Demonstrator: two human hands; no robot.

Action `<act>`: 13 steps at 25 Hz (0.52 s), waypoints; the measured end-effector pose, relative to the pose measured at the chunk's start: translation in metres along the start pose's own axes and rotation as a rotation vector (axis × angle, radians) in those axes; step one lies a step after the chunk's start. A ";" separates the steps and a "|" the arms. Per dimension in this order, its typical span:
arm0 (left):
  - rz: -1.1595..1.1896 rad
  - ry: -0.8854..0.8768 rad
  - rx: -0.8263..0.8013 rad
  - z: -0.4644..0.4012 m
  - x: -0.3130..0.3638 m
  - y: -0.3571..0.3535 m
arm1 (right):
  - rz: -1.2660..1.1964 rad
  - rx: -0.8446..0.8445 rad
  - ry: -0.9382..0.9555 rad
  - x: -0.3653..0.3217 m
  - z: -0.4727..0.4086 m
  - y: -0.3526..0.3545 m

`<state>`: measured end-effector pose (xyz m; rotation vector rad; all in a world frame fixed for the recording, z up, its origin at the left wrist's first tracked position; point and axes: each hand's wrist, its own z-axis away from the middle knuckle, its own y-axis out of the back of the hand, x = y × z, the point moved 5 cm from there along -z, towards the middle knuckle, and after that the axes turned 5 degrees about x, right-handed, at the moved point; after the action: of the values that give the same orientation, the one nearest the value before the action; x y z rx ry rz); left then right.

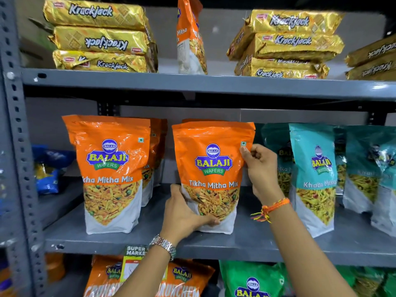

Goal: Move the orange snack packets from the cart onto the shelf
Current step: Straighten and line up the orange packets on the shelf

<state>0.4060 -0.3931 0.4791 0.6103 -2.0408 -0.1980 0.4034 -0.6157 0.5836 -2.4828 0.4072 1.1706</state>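
Note:
An orange Balaji snack packet (212, 168) stands upright on the grey middle shelf (150, 241). My left hand (186, 213) grips its lower left corner. Its right edge near the top is pinched by my right hand (260, 168). Another orange packet sits just behind it, mostly hidden. A row of orange packets (111, 168) stands further left on the same shelf. One more orange packet (189, 37) stands edge-on on the upper shelf. The cart is out of view.
Teal Balaji packets (312, 174) crowd the shelf right of my right hand. Gold Krackjack stacks (98, 37) fill the upper shelf. A blue packet (49, 170) lies far left. Orange and green packets (250, 281) fill the shelf below. A grey perforated upright (17, 146) frames the left.

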 end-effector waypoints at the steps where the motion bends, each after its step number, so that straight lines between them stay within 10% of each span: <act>1: -0.012 -0.005 0.023 0.001 0.000 0.002 | 0.010 0.016 -0.001 0.002 -0.003 0.000; 13: -0.120 0.081 0.085 0.001 0.000 0.012 | 0.063 0.061 -0.024 0.003 -0.009 -0.010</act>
<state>0.4007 -0.3825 0.4828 0.7824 -1.9443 -0.1547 0.4154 -0.6109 0.5887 -2.4177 0.5094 1.1933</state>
